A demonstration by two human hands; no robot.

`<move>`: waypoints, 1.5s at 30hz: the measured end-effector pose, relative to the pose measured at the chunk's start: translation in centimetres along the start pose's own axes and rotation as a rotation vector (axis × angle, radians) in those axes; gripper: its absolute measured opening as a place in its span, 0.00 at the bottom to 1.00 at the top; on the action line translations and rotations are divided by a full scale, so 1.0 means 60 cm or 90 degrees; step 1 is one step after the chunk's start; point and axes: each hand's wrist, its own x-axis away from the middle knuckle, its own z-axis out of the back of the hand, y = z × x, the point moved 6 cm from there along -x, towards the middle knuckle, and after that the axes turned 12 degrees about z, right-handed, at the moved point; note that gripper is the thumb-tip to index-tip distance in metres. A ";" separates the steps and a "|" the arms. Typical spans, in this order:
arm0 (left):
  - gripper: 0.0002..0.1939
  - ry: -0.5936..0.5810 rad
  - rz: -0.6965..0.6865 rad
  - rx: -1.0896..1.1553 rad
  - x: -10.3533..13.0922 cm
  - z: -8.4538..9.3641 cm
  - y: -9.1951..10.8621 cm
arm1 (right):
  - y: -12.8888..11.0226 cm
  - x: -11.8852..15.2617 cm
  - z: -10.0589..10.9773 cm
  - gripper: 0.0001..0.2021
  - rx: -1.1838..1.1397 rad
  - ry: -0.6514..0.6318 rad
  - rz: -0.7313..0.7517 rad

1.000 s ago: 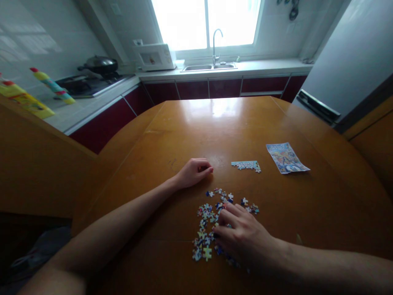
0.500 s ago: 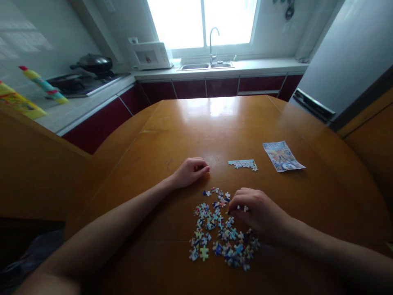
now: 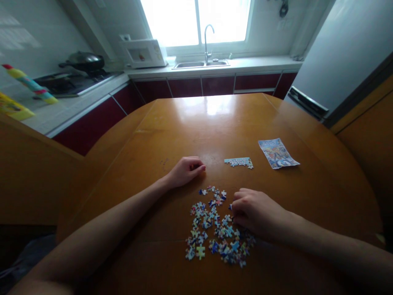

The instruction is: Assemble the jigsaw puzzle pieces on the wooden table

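One puzzle strip (image 3: 238, 161) runs crosswise, toothed edge nearward (right hand (image 3: 256, 211): narrow grip, contents unclear; left hand (image 3: 184, 171) curled, grip uncertain).

A white microwave (image 3: 143, 53) stands on the counter (image 3: 260, 62) beside the sink (image 3: 201, 64).

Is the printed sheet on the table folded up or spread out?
Spread out: the printed sheet lies picture side up on the table, all four corners showing.

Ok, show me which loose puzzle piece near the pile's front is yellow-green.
The puzzle piece just right of the near left corner; neighbours on both sides look bluish.
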 end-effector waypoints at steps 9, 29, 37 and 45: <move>0.15 0.002 0.003 0.008 0.000 -0.001 0.000 | -0.039 -0.008 -0.024 0.04 -0.033 0.041 0.173; 0.10 -0.035 -0.153 -0.041 0.045 -0.007 0.088 | 0.015 0.000 0.060 0.03 -0.003 0.040 0.128; 0.11 -0.321 -0.291 -0.197 0.136 -0.096 0.178 | 0.021 0.027 0.085 0.05 -0.022 -0.050 0.100; 0.15 -0.342 -0.365 -0.181 0.151 -0.120 0.182 | 0.011 0.046 0.063 0.02 -0.031 -0.189 0.100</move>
